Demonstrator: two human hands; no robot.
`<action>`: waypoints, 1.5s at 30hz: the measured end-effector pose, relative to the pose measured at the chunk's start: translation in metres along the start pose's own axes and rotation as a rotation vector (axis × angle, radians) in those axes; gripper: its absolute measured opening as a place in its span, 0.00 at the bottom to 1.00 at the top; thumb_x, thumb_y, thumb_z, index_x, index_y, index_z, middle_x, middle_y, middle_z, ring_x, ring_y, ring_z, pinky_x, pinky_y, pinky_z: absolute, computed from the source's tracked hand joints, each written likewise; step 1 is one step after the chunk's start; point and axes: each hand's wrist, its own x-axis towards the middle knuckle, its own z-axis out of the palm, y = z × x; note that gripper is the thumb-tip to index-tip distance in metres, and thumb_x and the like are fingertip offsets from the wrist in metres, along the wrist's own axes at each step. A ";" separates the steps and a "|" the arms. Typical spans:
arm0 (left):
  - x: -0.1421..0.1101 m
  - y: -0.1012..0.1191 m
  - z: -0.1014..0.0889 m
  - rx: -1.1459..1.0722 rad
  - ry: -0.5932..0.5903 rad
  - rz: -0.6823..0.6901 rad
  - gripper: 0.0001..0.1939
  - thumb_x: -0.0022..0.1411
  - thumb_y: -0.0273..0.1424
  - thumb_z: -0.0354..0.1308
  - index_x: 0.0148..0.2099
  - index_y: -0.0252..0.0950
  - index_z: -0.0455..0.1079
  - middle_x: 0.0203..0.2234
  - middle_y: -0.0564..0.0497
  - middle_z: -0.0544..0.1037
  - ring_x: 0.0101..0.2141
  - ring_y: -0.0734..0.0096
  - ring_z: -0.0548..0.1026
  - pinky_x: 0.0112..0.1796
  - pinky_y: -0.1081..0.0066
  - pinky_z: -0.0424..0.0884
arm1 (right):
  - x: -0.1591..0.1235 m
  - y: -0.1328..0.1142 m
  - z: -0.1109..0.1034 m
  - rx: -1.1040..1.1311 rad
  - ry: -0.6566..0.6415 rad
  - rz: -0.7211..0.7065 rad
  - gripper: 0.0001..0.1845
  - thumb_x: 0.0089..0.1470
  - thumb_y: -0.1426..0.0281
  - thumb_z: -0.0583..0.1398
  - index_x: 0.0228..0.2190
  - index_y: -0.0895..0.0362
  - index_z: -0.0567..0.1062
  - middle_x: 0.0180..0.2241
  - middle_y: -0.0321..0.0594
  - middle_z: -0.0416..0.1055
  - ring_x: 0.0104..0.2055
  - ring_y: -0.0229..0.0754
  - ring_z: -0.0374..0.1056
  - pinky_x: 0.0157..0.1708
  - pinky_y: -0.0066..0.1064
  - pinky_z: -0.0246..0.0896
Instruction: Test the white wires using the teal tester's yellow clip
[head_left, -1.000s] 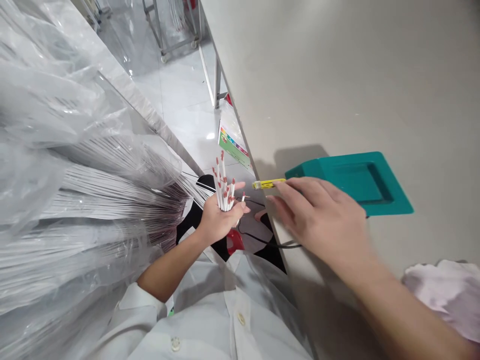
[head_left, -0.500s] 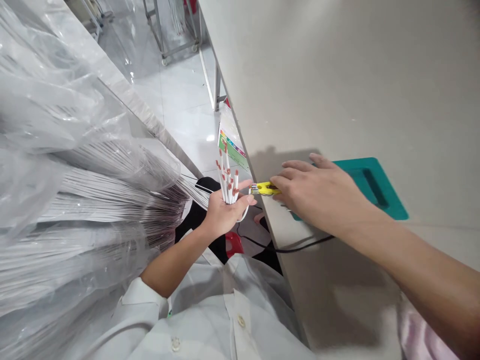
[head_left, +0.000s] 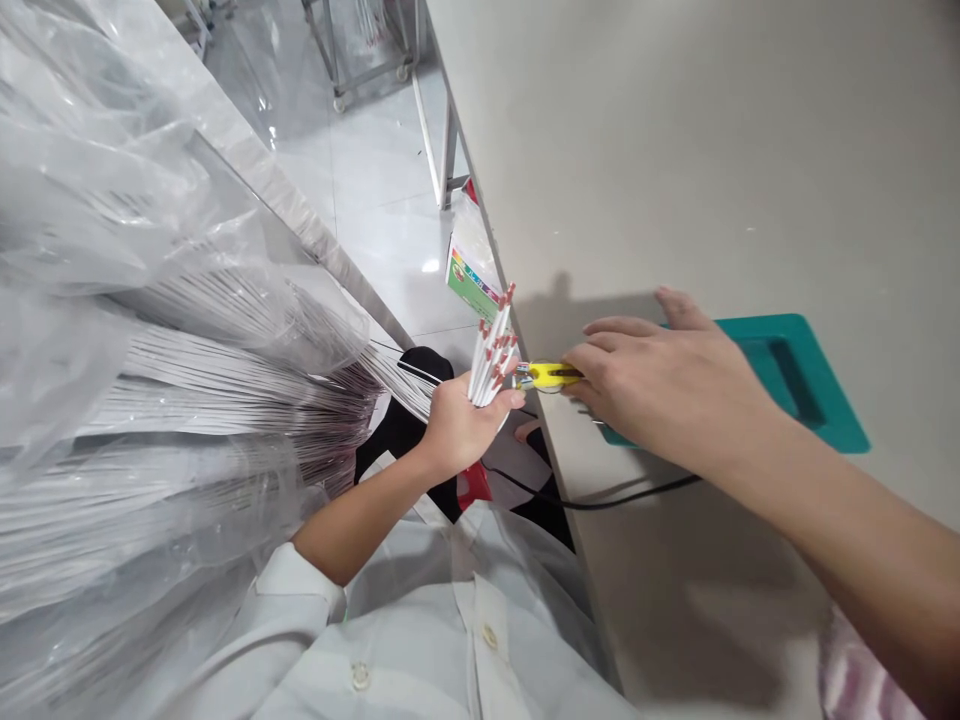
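Note:
A bundle of white wires [head_left: 489, 372] with reddish-brown ends stands upright out of my left hand [head_left: 459, 428], whose fingers and thumb wrap round it. My right hand [head_left: 667, 385] reaches over the table's near edge, its fingertips pinching a small yellow clip-like tool [head_left: 553, 375]. The tool's pale, shiny tip points left, close beside the wire ends; I cannot tell whether it grips a wire. Behind and partly beneath my right hand lies a teal tray-like base [head_left: 829, 400] with a recess. The tool's far end is hidden by my fingers.
Plastic-covered bundles of white wires [head_left: 225, 390] fill the left side. A black cable [head_left: 622, 500] crosses the grey table's edge [head_left: 592, 590]. A printed box [head_left: 474, 285], a red object [head_left: 472, 485] and a wheeled metal rack [head_left: 367, 75] are below. Pink cloth [head_left: 862, 665] lies at lower right.
My right hand has turned, with its fingers now round the rear of the yellow tool. My left hand has moved right, bringing the wire ends up beside the tool's tip.

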 end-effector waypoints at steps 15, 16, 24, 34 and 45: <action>-0.002 -0.001 0.000 0.048 0.036 -0.010 0.18 0.50 0.27 0.62 0.46 0.35 0.75 0.35 0.50 0.80 0.35 0.68 0.75 0.38 0.72 0.68 | -0.006 -0.005 0.006 -0.004 0.059 0.004 0.18 0.55 0.61 0.57 0.42 0.61 0.72 0.34 0.49 0.76 0.35 0.50 0.69 0.51 0.57 0.44; -0.003 -0.001 0.000 0.045 0.039 -0.006 0.18 0.50 0.27 0.62 0.46 0.35 0.75 0.36 0.49 0.79 0.36 0.68 0.74 0.39 0.71 0.67 | -0.006 -0.005 0.007 -0.006 0.063 0.005 0.19 0.55 0.60 0.57 0.42 0.61 0.73 0.33 0.49 0.76 0.35 0.49 0.69 0.51 0.57 0.43; -0.015 -0.004 -0.012 -0.053 0.038 -0.042 0.22 0.49 0.31 0.63 0.49 0.35 0.71 0.26 0.53 0.78 0.24 0.76 0.70 0.27 0.75 0.65 | -0.015 -0.013 0.006 0.149 0.340 0.044 0.23 0.55 0.55 0.55 0.42 0.60 0.74 0.37 0.50 0.76 0.40 0.51 0.70 0.51 0.51 0.54; -0.032 0.002 -0.023 -0.179 -0.059 -0.036 0.08 0.51 0.32 0.59 0.33 0.33 0.71 0.22 0.52 0.77 0.13 0.84 0.60 0.15 0.78 0.56 | -0.027 -0.078 0.016 1.132 0.530 0.288 0.08 0.55 0.71 0.56 0.36 0.56 0.75 0.34 0.41 0.75 0.36 0.40 0.72 0.33 0.33 0.71; -0.029 -0.005 -0.020 -0.163 -0.082 -0.006 0.12 0.53 0.37 0.59 0.36 0.33 0.71 0.25 0.51 0.78 0.14 0.84 0.62 0.17 0.77 0.59 | -0.035 -0.060 0.008 0.856 0.602 0.214 0.09 0.54 0.71 0.58 0.38 0.56 0.75 0.36 0.44 0.76 0.38 0.42 0.72 0.35 0.32 0.70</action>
